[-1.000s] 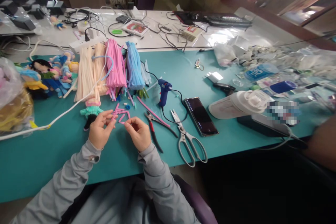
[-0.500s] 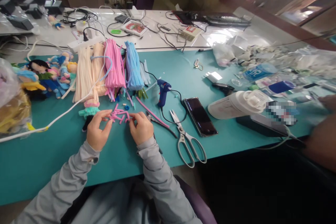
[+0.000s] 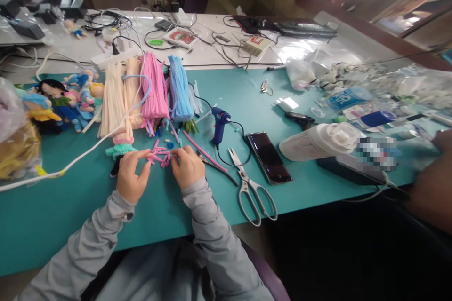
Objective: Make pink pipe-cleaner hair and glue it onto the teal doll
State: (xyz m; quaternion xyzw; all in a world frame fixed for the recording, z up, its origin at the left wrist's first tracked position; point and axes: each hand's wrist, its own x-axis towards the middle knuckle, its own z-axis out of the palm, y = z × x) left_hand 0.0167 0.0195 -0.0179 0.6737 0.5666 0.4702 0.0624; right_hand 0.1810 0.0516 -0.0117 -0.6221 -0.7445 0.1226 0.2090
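Left hand (image 3: 132,176) and right hand (image 3: 188,168) are pinching a branching pink piece (image 3: 154,154) between them; several bends are showing, though shaping is looking incomplete.

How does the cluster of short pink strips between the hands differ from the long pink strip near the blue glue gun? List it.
The cluster of short pink strips juts at several angles; the long pink strip curves gently. The cluster is between the left hand and right hand; the long strip lies near the blue glue gun. Both are pink.
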